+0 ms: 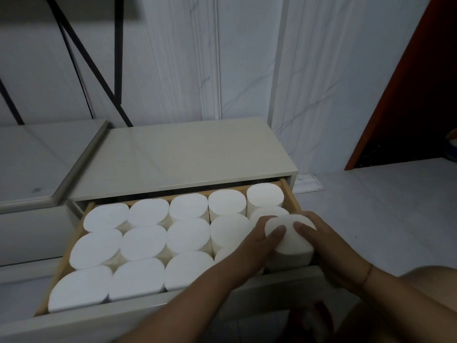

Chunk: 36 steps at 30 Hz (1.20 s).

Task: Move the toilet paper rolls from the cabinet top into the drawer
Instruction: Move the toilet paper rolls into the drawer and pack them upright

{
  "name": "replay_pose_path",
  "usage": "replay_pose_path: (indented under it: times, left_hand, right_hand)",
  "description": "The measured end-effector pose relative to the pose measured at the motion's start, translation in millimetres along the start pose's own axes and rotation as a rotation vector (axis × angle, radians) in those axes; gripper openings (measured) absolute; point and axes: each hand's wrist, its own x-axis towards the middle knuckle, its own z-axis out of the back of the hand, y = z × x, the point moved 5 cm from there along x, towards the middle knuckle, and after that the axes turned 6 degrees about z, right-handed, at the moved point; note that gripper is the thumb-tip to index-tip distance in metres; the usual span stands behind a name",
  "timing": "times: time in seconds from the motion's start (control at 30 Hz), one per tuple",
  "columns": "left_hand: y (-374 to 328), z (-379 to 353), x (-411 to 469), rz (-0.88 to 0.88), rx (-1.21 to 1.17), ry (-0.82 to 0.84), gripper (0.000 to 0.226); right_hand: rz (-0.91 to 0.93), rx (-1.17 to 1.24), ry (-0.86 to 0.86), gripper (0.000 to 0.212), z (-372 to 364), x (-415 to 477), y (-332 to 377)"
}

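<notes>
Head view: left hand (pixel 257 240) and right hand (pixel 324 240) both clamped around one white cylindrical toilet paper roll (pixel 289 233), half-seated in the last gap at the front right corner of the open wooden-sided drawer (pixel 63 263). Pale cabinet top (pixel 188 154) bare, so probably the final roll. Tight fit though, so could easily jam tilted, squash a neighbouring roll, or sit proud and snag on closing.

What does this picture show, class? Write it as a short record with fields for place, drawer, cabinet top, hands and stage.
place: cabinet against a pale wall
drawer: drawer pulled open, packed with upright white rolls in rows
cabinet top: no rolls on it
left hand: left hand on the side of the last roll
right hand: right hand on that roll's other side
stage: last roll being pressed into the front right corner, standing higher than its neighbours
</notes>
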Motion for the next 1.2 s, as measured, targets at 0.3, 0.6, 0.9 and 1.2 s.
replay_pose_path:
  times: [0.3, 0.6, 0.9, 1.2]
  left_hand:
    - [13, -5, 0, 0.025, 0.221, 0.018, 0.026]
    - [13, -4, -2, 0.004, 0.252, 0.025, 0.032]
    - [8, -3, -5, -0.041, 0.221, 0.01, 0.036]
    - [9, -2, -5, -0.072, 0.224, 0.0, 0.034]
  right_hand:
    - [-0.007, -0.252, 0.077, 0.02, 3, 1, -8]
    - [0.008, -0.29, 0.069, 0.018, 2, 5, -11]
    - [0.064, -0.507, 0.087, 0.033, 1, 7, -13]
    - [0.108, -0.488, 0.082, 0.034, 0, 8, -13]
